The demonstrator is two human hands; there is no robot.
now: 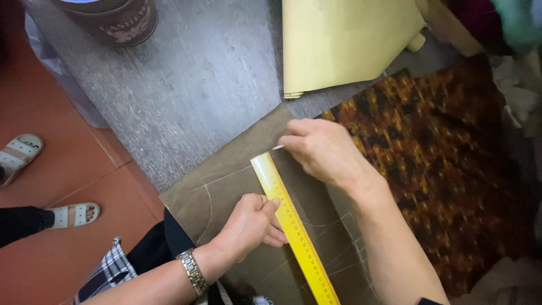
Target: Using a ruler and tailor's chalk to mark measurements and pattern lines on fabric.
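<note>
A piece of olive-brown cloth (226, 192) with white chalk lines lies on the grey table (186, 85). A yellow ruler (293, 226) lies slantwise on the cloth. My left hand (251, 223), with a metal watch on its wrist, presses its fingertips on the ruler's left edge. My right hand (322, 149) sits at the ruler's far end and pinches a small white piece of chalk (277, 147), its tip touching the cloth.
A roll of pale yellow paper (339, 39) lies at the table's far side. A brown and orange patterned fabric (440, 169) covers the right. A round dark tin (110, 20) stands at the far left. Another person's sandalled feet (20, 155) are on the red floor.
</note>
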